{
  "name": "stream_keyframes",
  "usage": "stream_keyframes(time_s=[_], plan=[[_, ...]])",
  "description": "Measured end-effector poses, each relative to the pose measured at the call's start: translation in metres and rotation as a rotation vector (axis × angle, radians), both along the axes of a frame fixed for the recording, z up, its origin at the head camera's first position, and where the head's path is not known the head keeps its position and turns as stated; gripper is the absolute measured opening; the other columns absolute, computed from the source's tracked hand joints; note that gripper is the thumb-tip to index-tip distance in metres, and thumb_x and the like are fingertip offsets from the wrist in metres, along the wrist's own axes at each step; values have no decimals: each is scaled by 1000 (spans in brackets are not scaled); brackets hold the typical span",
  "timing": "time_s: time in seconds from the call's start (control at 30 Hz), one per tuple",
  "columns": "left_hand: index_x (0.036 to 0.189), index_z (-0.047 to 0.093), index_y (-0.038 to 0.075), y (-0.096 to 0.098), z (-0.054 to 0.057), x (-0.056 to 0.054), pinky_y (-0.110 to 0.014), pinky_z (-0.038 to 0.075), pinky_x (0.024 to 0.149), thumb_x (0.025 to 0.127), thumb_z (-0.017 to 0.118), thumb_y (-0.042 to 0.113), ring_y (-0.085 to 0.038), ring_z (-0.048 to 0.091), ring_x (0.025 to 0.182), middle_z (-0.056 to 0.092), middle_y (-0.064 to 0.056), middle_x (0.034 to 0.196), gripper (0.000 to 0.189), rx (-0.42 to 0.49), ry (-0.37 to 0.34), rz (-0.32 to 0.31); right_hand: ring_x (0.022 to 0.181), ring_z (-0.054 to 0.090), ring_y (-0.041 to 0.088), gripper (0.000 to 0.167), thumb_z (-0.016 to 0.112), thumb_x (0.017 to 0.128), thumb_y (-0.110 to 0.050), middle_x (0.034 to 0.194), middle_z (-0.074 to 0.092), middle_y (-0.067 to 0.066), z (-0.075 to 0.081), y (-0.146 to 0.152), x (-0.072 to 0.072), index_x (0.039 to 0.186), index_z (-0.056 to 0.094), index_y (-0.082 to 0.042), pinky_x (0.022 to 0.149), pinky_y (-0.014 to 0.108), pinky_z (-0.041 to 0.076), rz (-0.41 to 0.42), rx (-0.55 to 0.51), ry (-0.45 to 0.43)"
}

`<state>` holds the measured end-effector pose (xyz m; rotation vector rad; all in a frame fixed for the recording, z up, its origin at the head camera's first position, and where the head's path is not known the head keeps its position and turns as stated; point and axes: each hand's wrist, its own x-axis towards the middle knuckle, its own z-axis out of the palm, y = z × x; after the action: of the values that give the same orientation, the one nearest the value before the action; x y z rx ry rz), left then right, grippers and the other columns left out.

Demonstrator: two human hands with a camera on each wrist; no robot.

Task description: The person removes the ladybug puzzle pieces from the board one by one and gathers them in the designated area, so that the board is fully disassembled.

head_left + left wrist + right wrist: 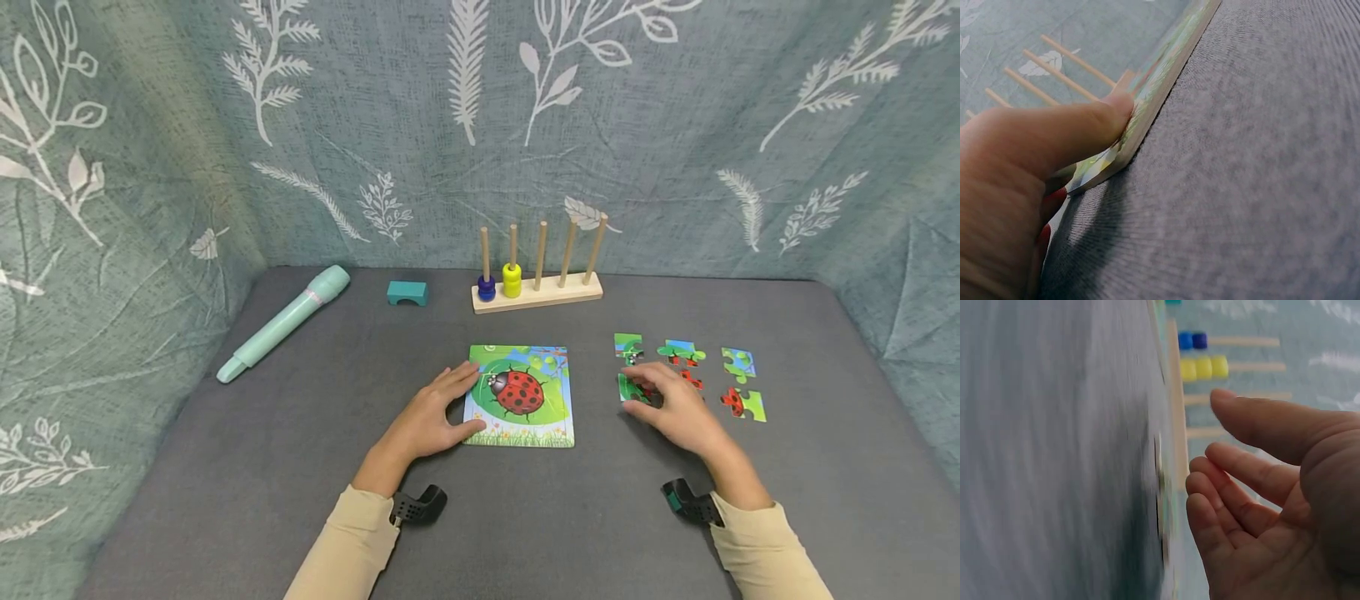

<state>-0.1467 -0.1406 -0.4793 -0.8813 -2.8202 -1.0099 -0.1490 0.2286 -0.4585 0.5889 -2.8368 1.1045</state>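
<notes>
A square board with a ladybug picture (531, 396) lies flat in the middle of the table. My left hand (431, 417) rests at its left side, fingertips on the upper left edge and thumb on the lower left. In the left wrist view the thumb (1094, 122) presses on top of the board near a rounded corner. My right hand (678, 408) hovers over loose jigsaw pieces, fingers slightly bent and apart from the thumb, holding nothing. It partly covers a green-and-red piece (627, 390). Close by lie a green piece (627, 343) and a red-and-green corner piece (752, 407).
Behind the board stands a wooden peg stand (551, 293) with blue and yellow beads on two pegs. A teal arch block (407, 292) and a mint-green tube-shaped object (283, 325) lie to its left. Further pieces (738, 364) lie at the right. A patterned curtain (420, 108) hangs behind.
</notes>
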Motion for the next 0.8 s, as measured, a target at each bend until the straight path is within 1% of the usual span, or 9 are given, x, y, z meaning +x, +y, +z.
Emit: stream_keyframes(time_s=[0.13,0.23,0.33,0.4,0.5,0.6,0.73,0.8], plan=[[139,47,0,1,2,1,-47,26,118,80,76,29,-32,35,138,43,-14,146,72,36,-3,-18,103,62,29,41,73,84,-13,116,61,12,1,-18,4,121,61,-2,88,45,53,48,-43,-41],[138,49,1,4,2,2,-45,27,118,80,76,29,-31,37,137,45,-13,145,69,48,10,-35,105,61,27,42,73,83,-14,116,62,10,1,-33,8,122,61,-3,91,43,52,90,-73,-58],[136,51,2,11,1,4,-42,28,118,82,74,27,-29,41,135,48,-12,143,64,48,47,-63,108,60,27,45,75,82,-13,119,61,11,-1,-48,11,123,60,-1,94,41,52,135,-108,-70],[134,54,2,16,1,6,-41,29,117,83,73,25,-28,43,134,50,-12,141,59,37,81,-84,110,59,27,48,75,82,-14,123,59,11,-3,-56,14,124,58,-1,96,40,51,157,-110,-73],[132,57,4,27,1,11,-40,33,116,86,70,25,-28,47,131,53,-10,139,52,-3,129,-120,115,57,28,51,76,81,-17,127,57,11,-7,-65,17,126,56,-2,97,42,50,173,-72,-40],[132,57,6,37,2,16,-39,34,115,89,67,26,-26,47,131,54,-9,138,49,-49,155,-164,118,55,28,53,76,80,-20,128,57,10,-10,-69,19,126,57,-4,98,45,48,169,-20,8],[134,55,6,45,1,19,-37,32,116,92,63,25,-22,45,133,52,-8,140,47,-87,147,-225,120,53,28,52,77,79,-21,126,57,11,-14,-72,20,124,58,-3,99,46,47,175,31,66],[134,55,6,46,1,20,-37,33,116,93,62,24,-21,45,133,51,-7,141,46,-92,137,-240,119,52,29,49,77,79,-20,126,57,11,-15,-73,20,122,59,-3,100,47,47,187,50,86]])
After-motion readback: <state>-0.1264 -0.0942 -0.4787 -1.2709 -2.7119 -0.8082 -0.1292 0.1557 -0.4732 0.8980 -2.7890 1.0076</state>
